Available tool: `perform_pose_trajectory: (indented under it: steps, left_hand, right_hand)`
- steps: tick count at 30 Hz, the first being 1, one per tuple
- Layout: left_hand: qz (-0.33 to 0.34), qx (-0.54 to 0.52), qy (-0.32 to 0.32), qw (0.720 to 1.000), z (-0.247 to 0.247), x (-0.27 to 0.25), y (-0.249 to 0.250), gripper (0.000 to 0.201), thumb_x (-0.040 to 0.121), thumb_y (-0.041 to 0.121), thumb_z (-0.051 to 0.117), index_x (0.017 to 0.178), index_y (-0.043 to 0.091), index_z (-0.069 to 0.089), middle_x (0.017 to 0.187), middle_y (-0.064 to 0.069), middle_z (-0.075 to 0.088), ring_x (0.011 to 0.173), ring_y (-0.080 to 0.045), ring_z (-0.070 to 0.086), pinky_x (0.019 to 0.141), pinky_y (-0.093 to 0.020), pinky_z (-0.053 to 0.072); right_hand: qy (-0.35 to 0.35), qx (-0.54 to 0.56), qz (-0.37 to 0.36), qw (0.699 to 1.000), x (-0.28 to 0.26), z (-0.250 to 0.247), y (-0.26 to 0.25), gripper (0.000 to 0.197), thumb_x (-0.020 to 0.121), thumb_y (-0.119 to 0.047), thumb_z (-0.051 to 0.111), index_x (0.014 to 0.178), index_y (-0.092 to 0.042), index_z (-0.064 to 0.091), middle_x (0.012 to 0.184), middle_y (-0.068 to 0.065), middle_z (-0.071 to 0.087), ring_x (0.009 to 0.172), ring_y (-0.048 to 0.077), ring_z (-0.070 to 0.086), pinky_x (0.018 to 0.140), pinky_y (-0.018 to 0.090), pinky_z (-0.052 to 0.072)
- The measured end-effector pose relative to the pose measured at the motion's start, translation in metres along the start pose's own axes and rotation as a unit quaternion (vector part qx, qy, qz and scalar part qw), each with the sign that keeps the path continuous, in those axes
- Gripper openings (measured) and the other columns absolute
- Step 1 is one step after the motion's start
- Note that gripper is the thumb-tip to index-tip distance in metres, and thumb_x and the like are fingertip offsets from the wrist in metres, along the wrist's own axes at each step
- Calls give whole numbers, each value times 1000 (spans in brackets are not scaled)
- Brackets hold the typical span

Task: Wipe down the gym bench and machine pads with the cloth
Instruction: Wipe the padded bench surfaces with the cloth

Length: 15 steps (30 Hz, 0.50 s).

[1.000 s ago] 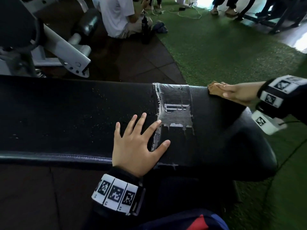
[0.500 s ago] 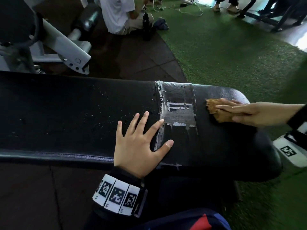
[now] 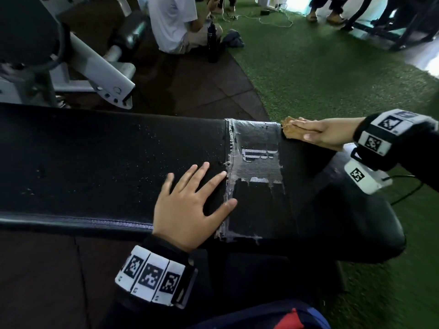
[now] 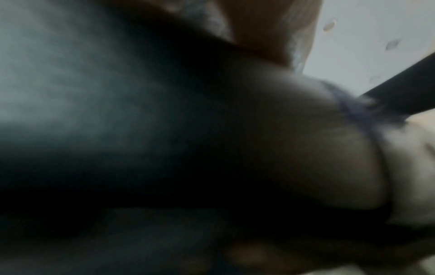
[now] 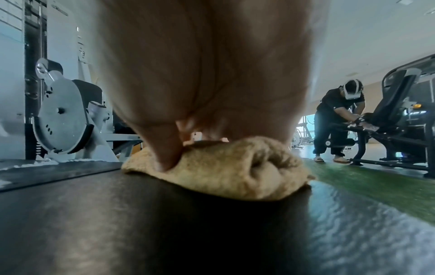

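Observation:
A long black gym bench runs across the head view, with a worn grey patch near its right end. A tan cloth lies on the bench's far edge, just right of that patch. My right hand presses on it with straight fingers. The right wrist view shows the bunched cloth under my palm on the glossy pad. My left hand lies flat on the bench with fingers spread, at the patch's left border. The left wrist view is dark and blurred.
A white machine frame stands beyond the bench at the left. A seated person in a white shirt and a black bottle are on the dark floor behind. Green turf spreads to the right. Another person bends over a distant machine.
My right hand slid the cloth toward me across the pad and then back out to the far edge. My left hand has stayed in place.

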<state>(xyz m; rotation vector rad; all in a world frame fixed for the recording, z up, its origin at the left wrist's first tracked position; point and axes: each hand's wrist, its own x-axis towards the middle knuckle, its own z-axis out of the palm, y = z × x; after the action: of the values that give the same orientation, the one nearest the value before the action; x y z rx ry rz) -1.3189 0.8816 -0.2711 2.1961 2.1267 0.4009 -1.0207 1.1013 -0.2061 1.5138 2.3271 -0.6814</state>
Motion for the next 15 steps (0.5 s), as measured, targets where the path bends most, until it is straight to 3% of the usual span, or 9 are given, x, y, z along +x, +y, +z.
perform_pose_trajectory:
  steps: [5,9,11,15]
  left_hand:
    - [-40,30,-17,999,-9,0,-28,70,76,81,-2,142,59,10,158,19,7,145,-1,-1,116,-48,-3]
    - [-70,28,-17,997,-16,0,-50,75,73,85,0,142,58,12,158,16,7,145,-4,-2,116,-50,-3]
    - [-79,23,-9,997,-15,0,-55,75,75,85,2,143,56,16,159,13,10,146,-7,0,117,-49,-1]
    - [-85,29,6,996,-11,1,-54,73,78,84,6,143,53,20,158,13,16,146,-8,4,117,-50,3]
  right_hand:
    - [11,22,38,999,11,-6,6,54,100,-26,38,150,-21,15,154,-3,21,140,14,23,113,23,11]
    - [12,29,79,996,33,-16,3,43,101,-24,35,142,-9,33,141,9,44,129,24,40,111,37,26]
    - [9,55,95,994,42,-20,-1,36,102,-21,35,135,-8,41,127,9,50,120,26,45,102,36,34]
    - [-2,150,124,981,61,-22,-21,20,101,-13,34,110,-11,52,93,5,53,83,19,50,70,28,38]
